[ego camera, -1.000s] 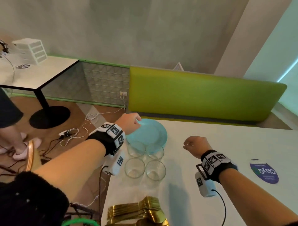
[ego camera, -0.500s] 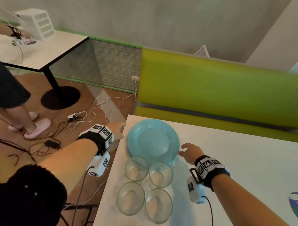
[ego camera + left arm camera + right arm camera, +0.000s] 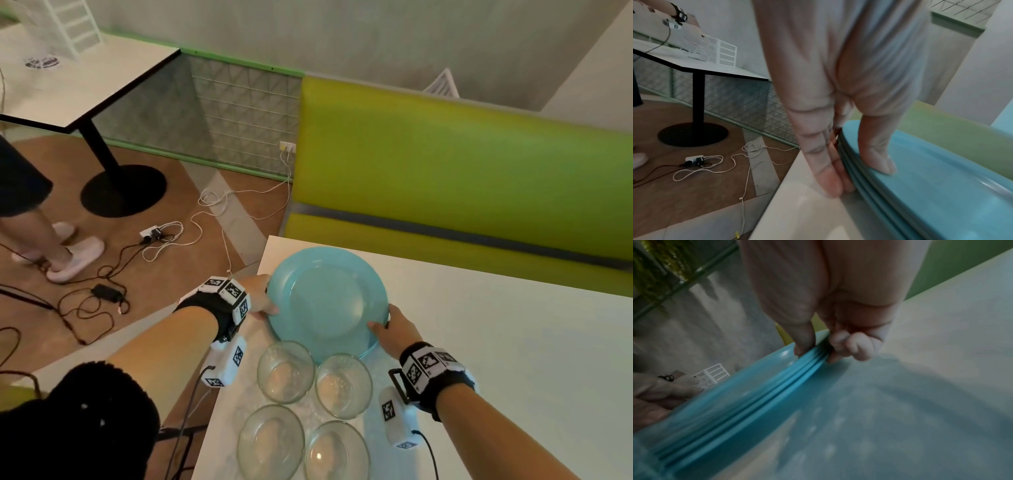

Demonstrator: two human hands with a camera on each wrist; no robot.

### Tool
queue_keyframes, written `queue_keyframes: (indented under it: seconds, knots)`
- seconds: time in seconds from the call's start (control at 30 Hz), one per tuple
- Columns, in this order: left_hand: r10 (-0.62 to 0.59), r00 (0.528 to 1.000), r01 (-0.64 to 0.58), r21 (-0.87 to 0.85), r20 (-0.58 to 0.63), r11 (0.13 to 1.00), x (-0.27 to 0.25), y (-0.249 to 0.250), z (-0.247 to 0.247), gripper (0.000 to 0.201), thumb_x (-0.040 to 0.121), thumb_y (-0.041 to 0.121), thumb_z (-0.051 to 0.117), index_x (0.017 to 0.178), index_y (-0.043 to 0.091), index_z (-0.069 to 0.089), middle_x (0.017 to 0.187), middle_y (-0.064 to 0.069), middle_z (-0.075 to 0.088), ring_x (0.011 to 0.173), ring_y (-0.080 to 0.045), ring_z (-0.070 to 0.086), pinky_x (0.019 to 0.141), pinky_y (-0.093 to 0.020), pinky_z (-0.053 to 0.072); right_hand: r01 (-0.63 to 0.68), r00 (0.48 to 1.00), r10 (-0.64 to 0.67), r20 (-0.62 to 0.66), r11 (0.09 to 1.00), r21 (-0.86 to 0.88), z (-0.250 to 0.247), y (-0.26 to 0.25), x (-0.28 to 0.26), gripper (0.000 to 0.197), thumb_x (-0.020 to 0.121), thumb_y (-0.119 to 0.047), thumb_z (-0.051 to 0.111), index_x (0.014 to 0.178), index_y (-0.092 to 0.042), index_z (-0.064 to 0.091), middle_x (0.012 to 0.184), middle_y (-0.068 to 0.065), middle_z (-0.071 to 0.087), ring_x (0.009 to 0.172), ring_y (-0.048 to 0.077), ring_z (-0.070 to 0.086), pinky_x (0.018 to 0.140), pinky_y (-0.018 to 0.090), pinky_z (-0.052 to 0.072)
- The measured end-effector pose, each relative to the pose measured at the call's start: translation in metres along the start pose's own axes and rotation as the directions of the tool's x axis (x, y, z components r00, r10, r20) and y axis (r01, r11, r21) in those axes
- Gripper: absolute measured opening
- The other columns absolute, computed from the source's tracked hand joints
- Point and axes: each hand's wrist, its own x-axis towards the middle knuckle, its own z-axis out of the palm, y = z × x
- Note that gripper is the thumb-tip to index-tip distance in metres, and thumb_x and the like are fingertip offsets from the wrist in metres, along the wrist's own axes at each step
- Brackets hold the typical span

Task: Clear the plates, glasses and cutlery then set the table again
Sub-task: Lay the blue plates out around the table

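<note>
While four glasses (image 3: 313, 399) stand gathered on the white bench (image 3: 496, 342), both hands clamp a stack of blue plates (image 3: 327, 301) at its corner: left hand (image 3: 258, 298) and right hand (image 3: 394, 330) pinching opposite rims. Clearing looks done; resetting has barely begun.

I see a stack of turquoise plates (image 3: 327, 301) near the far left corner of my white table (image 3: 496, 359), several rims nested one on another, the top plate shiny and bare. Just in front of it stand four clear glasses (image 3: 305, 407) in a tight square, all upright; the two farther ones sit just beside the stack's near rim.
</note>
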Motion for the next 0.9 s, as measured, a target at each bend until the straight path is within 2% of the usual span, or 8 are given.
queue_keyframes:
  seconds: [0.13,0.3,0.4,0.53,0.6,0.77,0.83,0.9]
  knots:
    - [0.007,1.000,-0.009,-0.077,-0.030,0.997,-0.004,0.003,0.001,0.057,0.081,-0.006,0.065,0.132,0.009,0.045,0.121,-0.015,0.058,0.108,-0.033,0.061,0.089,-0.048,0.055,0.043,0.998,-0.041,-0.045,0.999,0.031,-0.004,-0.007,-0.009,0.053,0.094,-0.023,0.054,0.140,-0.009,0.033,0.128,0.019,0.056,0.119,0.034,0.053,0.094,0.034,0.043]
    - [0.114,0.988,-0.112,0.026,-0.105,0.993,-0.025,0.033,-0.020,0.075,0.083,0.003,0.068,0.146,0.015,0.029,0.129,-0.017,0.054,0.111,-0.035,0.060,0.092,-0.046,0.053,0.144,0.973,-0.126,-0.192,0.986,0.083,-0.024,-0.016,-0.018,0.058,0.094,-0.022,0.054,0.144,-0.011,0.028,0.124,0.020,0.059,0.115,0.036,0.055,0.091,0.036,0.044]
    - [0.192,0.972,-0.189,0.033,-0.132,0.981,-0.046,0.059,-0.040,0.072,0.083,0.002,0.067,0.145,0.015,0.032,0.137,-0.011,0.050,0.115,-0.032,0.058,0.094,-0.045,0.052,0.212,0.947,-0.166,-0.277,0.966,0.147,-0.040,-0.020,-0.031,0.056,0.094,-0.022,0.053,0.143,-0.012,0.030,0.115,0.019,0.062,0.112,0.036,0.056,0.089,0.035,0.044]
    - [0.257,0.953,-0.268,-0.047,-0.159,0.962,-0.077,0.089,-0.056,0.064,0.085,-0.001,0.064,0.141,0.014,0.039,0.133,-0.001,0.051,0.106,-0.028,0.061,0.075,-0.034,0.059,0.270,0.915,-0.190,-0.357,0.943,0.192,-0.061,-0.019,-0.057,0.052,0.094,-0.023,0.052,0.142,-0.014,0.032,0.073,-0.006,0.046,0.096,0.031,0.057,0.077,0.028,0.038]
    - [0.303,0.937,-0.317,-0.057,-0.173,0.947,-0.093,0.101,-0.059,0.056,0.085,0.001,0.065,0.136,0.012,0.044,0.127,0.000,0.054,0.096,-0.027,0.063,0.063,-0.028,0.060,0.306,0.887,-0.204,-0.414,0.931,0.198,-0.075,-0.017,-0.072,0.052,0.094,-0.023,0.052,0.142,-0.014,0.033,0.067,-0.010,0.041,0.086,0.022,0.050,0.074,0.026,0.034]
    - [0.367,0.913,-0.393,-0.141,-0.178,0.909,-0.139,0.116,-0.044,0.052,0.085,0.001,0.064,0.133,0.003,0.044,0.125,-0.014,0.057,0.100,-0.033,0.063,0.072,-0.038,0.060,0.340,0.844,-0.182,-0.505,0.909,0.240,-0.100,-0.002,-0.124,0.052,0.094,-0.024,0.053,0.142,-0.017,0.034,0.079,0.004,0.055,0.081,0.023,0.051,0.073,0.029,0.037]
    - [0.396,0.903,-0.423,-0.180,-0.166,0.888,-0.160,0.117,-0.030,0.044,0.087,0.000,0.062,0.128,-0.001,0.047,0.121,-0.019,0.059,0.091,-0.031,0.064,0.064,-0.033,0.060,0.338,0.836,-0.161,-0.525,0.904,0.262,-0.101,0.010,-0.149,0.050,0.093,-0.023,0.053,0.140,-0.016,0.036,0.070,0.004,0.052,0.067,0.025,0.051,0.071,0.037,0.045]
    - [0.406,0.905,-0.425,-0.210,-0.129,0.880,-0.181,0.113,-0.014,0.039,0.088,0.001,0.061,0.125,-0.003,0.049,0.118,-0.020,0.061,0.092,-0.031,0.063,0.056,-0.028,0.059,0.328,0.832,-0.134,-0.538,0.901,0.283,-0.097,0.025,-0.176,0.047,0.093,-0.019,0.052,0.137,-0.011,0.038,0.069,0.007,0.052,0.056,0.021,0.048,0.064,0.033,0.047]
